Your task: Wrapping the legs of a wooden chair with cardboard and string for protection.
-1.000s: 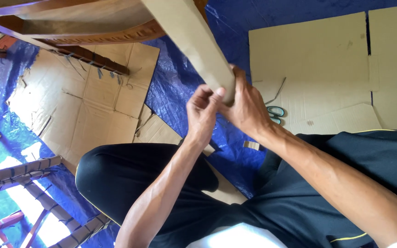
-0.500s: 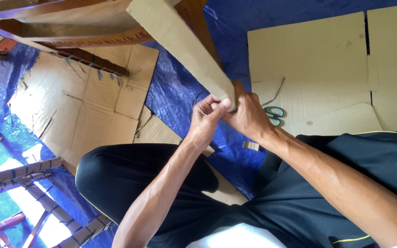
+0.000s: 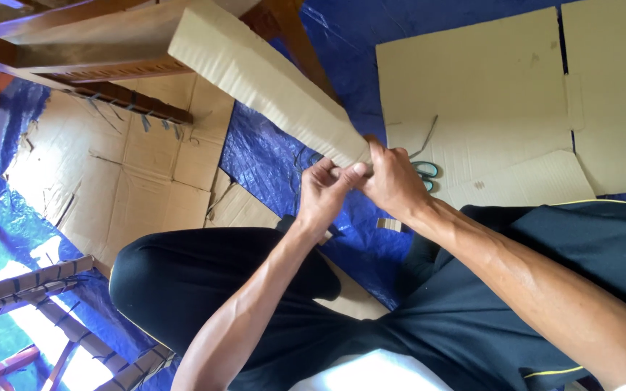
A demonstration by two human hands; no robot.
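1. Flattened cardboard box (image 3: 132,166): lies on the blue tarpaulin (image 3: 269,156), below a wooden chair frame (image 3: 103,61).
2. Left hand (image 3: 324,195): fingers closed in a pinch grip on the near end of the cardboard strip (image 3: 266,80).
3. Right hand (image 3: 393,181): grip closed on the same end, touching the left.
4. Change: the strip's far end has swung leftward and lower.
5. Scissors (image 3: 423,172): on a cardboard sheet (image 3: 472,80), partly hidden behind the right hand.

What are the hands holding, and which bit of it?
Both the left hand and right hand pinch the near end of a long cardboard strip.
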